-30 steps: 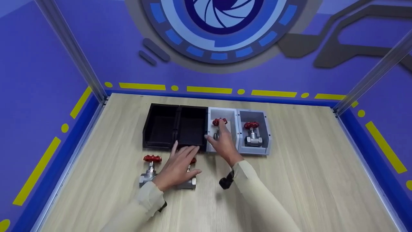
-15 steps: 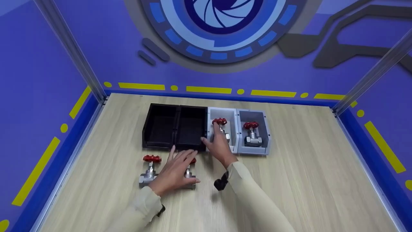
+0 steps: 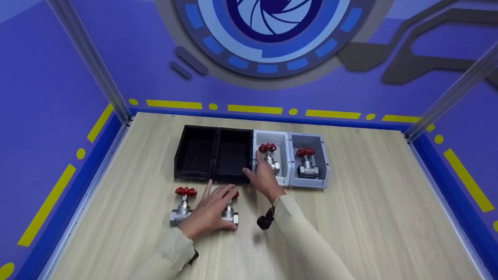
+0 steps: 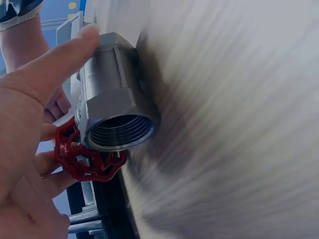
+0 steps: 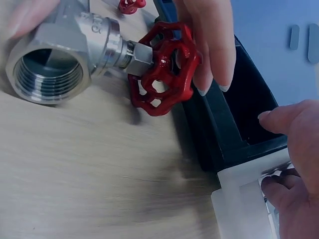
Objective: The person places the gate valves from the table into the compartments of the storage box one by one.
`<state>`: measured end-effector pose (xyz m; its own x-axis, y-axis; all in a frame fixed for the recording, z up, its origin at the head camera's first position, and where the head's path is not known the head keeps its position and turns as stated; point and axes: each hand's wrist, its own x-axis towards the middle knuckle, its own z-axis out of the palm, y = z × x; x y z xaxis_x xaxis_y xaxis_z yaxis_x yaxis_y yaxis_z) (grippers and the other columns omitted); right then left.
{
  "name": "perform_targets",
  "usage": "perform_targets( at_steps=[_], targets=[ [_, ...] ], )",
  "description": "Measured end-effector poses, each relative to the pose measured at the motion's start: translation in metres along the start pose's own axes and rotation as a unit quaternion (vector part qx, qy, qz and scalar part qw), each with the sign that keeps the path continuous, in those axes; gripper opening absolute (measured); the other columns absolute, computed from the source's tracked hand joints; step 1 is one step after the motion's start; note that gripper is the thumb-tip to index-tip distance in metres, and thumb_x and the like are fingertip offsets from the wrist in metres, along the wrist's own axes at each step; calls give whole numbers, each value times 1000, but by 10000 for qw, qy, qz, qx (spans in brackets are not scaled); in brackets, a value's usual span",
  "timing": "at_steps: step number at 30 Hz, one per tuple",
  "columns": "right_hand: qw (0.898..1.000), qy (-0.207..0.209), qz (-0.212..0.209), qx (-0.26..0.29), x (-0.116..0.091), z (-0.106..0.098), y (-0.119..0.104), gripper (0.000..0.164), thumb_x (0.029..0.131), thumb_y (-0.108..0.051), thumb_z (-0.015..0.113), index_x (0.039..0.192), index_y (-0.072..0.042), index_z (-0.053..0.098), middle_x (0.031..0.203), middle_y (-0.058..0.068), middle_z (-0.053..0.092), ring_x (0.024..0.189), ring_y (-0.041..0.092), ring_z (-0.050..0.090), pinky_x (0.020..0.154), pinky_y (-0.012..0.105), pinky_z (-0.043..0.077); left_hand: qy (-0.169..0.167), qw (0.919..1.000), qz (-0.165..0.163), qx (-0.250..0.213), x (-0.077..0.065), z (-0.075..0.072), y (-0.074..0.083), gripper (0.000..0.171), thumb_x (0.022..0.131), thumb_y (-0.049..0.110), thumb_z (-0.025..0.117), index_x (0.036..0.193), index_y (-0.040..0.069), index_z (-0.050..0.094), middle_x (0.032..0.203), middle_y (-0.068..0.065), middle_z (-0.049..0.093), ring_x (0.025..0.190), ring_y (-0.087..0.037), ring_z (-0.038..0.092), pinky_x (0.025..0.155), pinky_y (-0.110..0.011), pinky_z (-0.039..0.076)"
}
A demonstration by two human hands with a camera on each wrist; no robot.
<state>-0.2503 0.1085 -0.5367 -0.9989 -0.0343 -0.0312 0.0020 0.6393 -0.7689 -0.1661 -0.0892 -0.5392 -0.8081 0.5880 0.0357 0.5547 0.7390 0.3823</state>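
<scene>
Over a metal gate valve (image 4: pixel 112 74) with a red handwheel on the table, my left hand (image 3: pixel 208 216) has its fingers spread. In the left wrist view its thumb lies along the valve body and the other fingertips are beside the handwheel. My right hand (image 3: pixel 265 178) reaches into the white bin (image 3: pixel 272 136), left of the valve (image 3: pixel 274 166) standing there. Its thumb extends over the edge of the neighbouring black bin (image 3: pixel 235 151); the fingertips are partly hidden. No grip on the valve shows. Another red-wheeled valve (image 3: pixel 182 212) stands left of my left hand.
A second black bin (image 3: pixel 194 153) is at the left end of the row. At the right end, a grey bin (image 3: pixel 309 139) holds a valve (image 3: pixel 307 167). Blue-purple panels (image 3: pixel 389 97) enclose the wooden table (image 3: pixel 373 202) at the back and sides.
My right hand has shifted left, away from the valve in the white bin, uncovering its handwheel and body. My left hand has drawn slightly nearer, its thumb lowering toward the valve body.
</scene>
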Motion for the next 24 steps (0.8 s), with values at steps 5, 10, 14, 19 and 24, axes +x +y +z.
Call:
perform_targets(
  at_steps=[5, 10, 14, 19, 24],
  targets=[
    [9999, -82, 68, 117, 1, 0, 0, 83, 89, -23, 68, 152, 1, 19, 152, 22, 36, 141, 32, 36, 117, 42, 30, -108, 9999, -67, 78, -2, 1, 0, 114, 60, 53, 85, 152, 15, 30, 155, -10, 35, 144, -28, 33, 121, -57, 1],
    [9999, -83, 14, 108, 1, 0, 1, 81, 90, -20, 67, 152, 2, 19, 152, 22, 35, 141, 30, 35, 117, 41, 30, -147, 9998, -95, 85, -3, 2, 1, 115, 58, 48, 88, 153, 17, 29, 155, -11, 34, 144, -27, 32, 121, -56, 0],
    [9999, -36, -118, 28, 1, 0, 2, 78, 91, -19, 66, 151, 3, 21, 151, 22, 38, 139, 30, 38, 115, 40, 33, -212, 9995, -225, 3, -3, 4, 1, 121, 55, 44, 90, 154, 21, 25, 156, -12, 31, 145, -31, 28, 120, -57, -2],
    [9999, -51, -94, 76, 0, 0, 2, 77, 92, -18, 65, 152, 2, 21, 152, 20, 37, 140, 27, 37, 115, 39, 33, -237, 9993, -244, 158, -4, 6, 1, 123, 53, 42, 91, 154, 20, 24, 156, -12, 30, 146, -31, 27, 120, -57, -2],
    [9994, -144, 111, 288, 0, 1, 2, 78, 93, -19, 64, 153, -2, 19, 154, 17, 33, 143, 25, 33, 117, 39, 31, -103, 9993, -108, 352, -4, 7, 1, 121, 55, 42, 91, 153, 12, 26, 153, -12, 35, 143, -28, 32, 121, -57, 4]
  ],
)
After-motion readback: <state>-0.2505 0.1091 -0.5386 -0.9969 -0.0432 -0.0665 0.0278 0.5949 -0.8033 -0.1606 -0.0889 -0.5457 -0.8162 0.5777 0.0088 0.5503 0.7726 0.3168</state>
